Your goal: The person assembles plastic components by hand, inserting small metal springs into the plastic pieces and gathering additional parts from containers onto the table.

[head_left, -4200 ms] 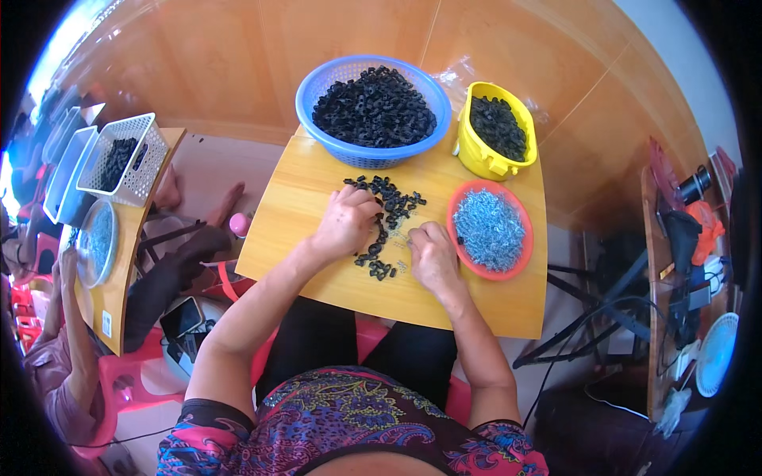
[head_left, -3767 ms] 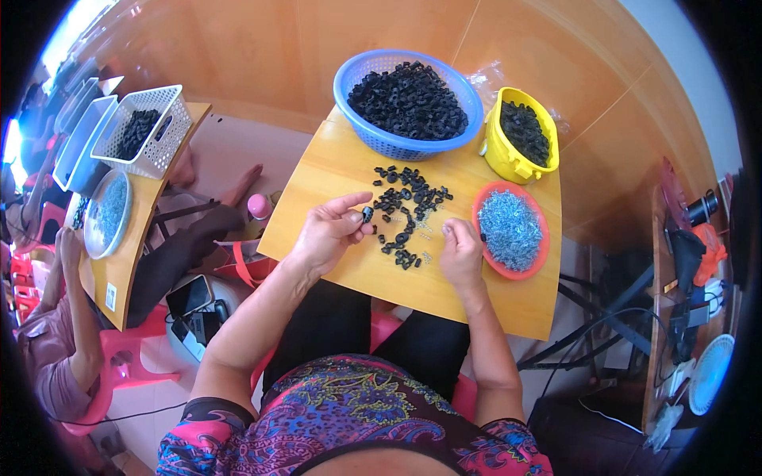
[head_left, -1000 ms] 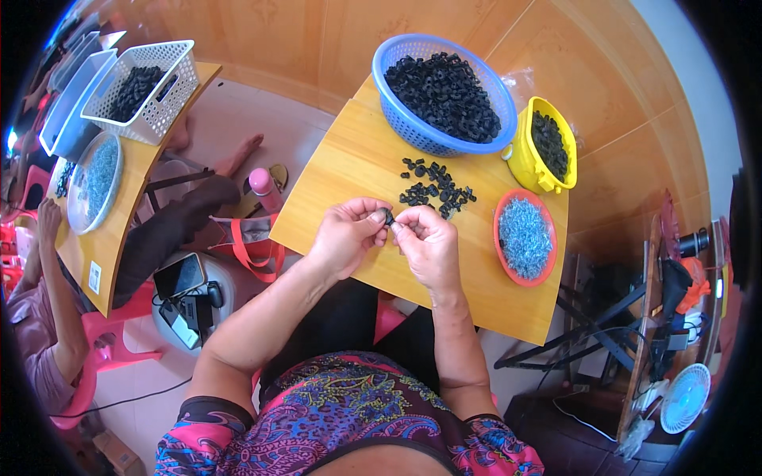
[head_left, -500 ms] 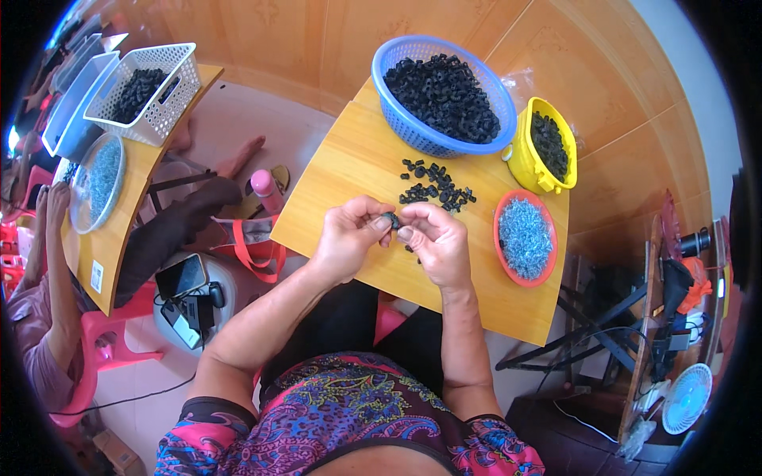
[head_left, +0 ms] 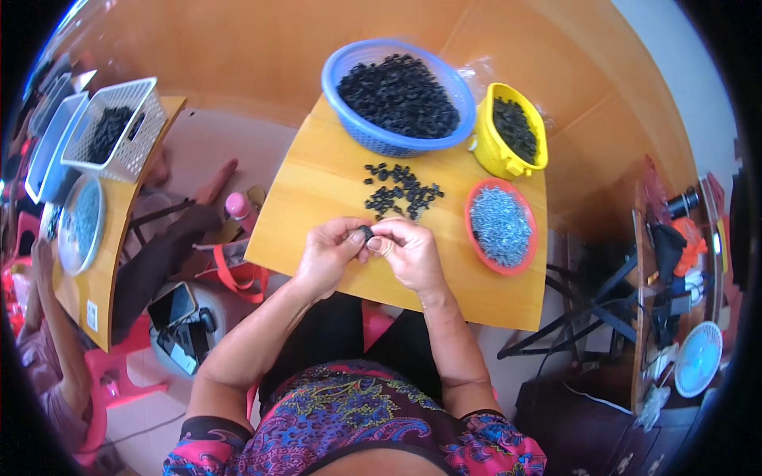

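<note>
Above the near part of the wooden table (head_left: 298, 214), both my hands come together around one small black plastic part (head_left: 365, 233). My left hand (head_left: 329, 250) pinches it between thumb and fingertips. From the other side, my right hand (head_left: 409, 254) has its thumb and fingers pressed against the same part, hiding much of it. Just beyond my fingers lies a loose pile of small black parts (head_left: 405, 193). To the right, an orange-red dish (head_left: 533, 255) holds many small shiny bluish metal pieces (head_left: 502, 225).
A blue basket (head_left: 333, 99) and a yellow container (head_left: 488, 151), both filled with black parts, stand along the table's far side. Left, a co-worker's arm (head_left: 59, 317) reaches to another table (head_left: 119, 226) with a white basket (head_left: 131, 131). A pink bottle (head_left: 238, 208) stands between the tables.
The whole view has shifted, so the tables and baskets sit further left. My hands stay together on the small black part, with the right fingers closer against it.
</note>
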The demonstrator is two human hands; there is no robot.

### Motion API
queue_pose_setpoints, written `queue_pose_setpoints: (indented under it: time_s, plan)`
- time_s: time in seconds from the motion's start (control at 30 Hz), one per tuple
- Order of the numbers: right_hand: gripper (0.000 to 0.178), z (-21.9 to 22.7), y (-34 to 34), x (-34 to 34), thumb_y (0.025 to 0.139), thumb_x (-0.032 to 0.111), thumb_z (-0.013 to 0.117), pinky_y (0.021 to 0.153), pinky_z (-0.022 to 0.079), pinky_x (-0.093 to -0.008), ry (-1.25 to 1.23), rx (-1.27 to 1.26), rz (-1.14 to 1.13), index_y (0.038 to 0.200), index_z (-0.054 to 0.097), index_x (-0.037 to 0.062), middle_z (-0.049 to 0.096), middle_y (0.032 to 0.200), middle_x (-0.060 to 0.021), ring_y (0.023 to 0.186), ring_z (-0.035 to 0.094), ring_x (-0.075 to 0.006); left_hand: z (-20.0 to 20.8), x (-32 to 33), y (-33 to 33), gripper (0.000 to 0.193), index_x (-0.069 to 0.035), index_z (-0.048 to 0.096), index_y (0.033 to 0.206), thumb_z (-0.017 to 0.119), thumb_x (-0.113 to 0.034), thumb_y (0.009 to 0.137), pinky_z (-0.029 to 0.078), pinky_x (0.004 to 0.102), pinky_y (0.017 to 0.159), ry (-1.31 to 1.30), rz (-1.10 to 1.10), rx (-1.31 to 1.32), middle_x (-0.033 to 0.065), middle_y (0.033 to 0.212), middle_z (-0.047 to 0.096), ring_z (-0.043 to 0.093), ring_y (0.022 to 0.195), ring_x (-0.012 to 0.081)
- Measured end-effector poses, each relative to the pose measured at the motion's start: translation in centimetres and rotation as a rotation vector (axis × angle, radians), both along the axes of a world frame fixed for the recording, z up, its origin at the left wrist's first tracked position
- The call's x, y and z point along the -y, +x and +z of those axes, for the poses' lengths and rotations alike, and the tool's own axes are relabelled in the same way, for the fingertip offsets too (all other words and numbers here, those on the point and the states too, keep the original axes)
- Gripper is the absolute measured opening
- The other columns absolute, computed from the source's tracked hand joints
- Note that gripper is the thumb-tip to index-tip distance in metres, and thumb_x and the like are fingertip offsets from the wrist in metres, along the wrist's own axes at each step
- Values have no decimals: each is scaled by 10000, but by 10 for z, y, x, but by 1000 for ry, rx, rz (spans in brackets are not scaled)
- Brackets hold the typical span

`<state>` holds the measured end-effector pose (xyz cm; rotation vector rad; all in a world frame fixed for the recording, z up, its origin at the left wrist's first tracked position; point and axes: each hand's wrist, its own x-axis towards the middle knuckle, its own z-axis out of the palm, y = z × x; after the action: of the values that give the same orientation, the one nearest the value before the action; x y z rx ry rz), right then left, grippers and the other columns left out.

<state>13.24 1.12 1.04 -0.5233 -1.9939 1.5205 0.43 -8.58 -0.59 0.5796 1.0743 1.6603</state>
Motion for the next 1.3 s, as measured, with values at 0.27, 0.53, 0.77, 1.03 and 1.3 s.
queue_pose_setpoints:
  time_s: [0.27, 0.53, 0.77, 1.03, 1.3]
  plan:
    - [133, 34, 49, -91, 827, 59, 600, 515, 484, -239, -325, -76, -426, 906, 607, -47, 629, 721, -92, 564, 586, -130, -5, 4, -14, 330, 72, 533, 1178, 581, -111, 908, 482, 235, 621, -163, 116, -81, 69, 830, 630, 567, 679, 105]
    - [157, 70, 83, -210, 888, 77, 548, 581, 520, -254, -218, -51, -740, 974, 590, -47, 632, 795, -94, 625, 603, -137, -20, -2, -23, 235, 74, 599, 1039, 614, -90, 872, 461, 236, 633, -214, 123, -457, 59, 820, 620, 573, 692, 112]
    - [156, 34, 71, -81, 791, 69, 636, 639, 500, -353, 430, 388, -345, 900, 628, -42, 656, 785, -158, 681, 636, -260, -4, -1, -32, 245, 30, 619, 1037, 634, -46, 804, 480, 311, 714, -116, 269, -953, 146, 978, 621, 614, 849, 260]
    - [175, -15, 79, -53, 780, 58, 632, 737, 488, -420, 703, 450, -272, 938, 623, -16, 603, 891, -195, 830, 593, -362, 1, -63, -27, 220, -30, 681, 956, 647, -40, 738, 459, 385, 830, 7, 186, -1355, 133, 982, 622, 548, 905, 330]
    - [157, -35, 75, -57, 762, 2, 645, 710, 494, -397, 644, 254, -383, 916, 632, -28, 621, 864, -183, 795, 611, -343, -3, -129, -22, 142, -65, 714, 825, 655, -140, 719, 449, 418, 802, -271, 118, -1590, 134, 871, 631, 555, 871, 325]
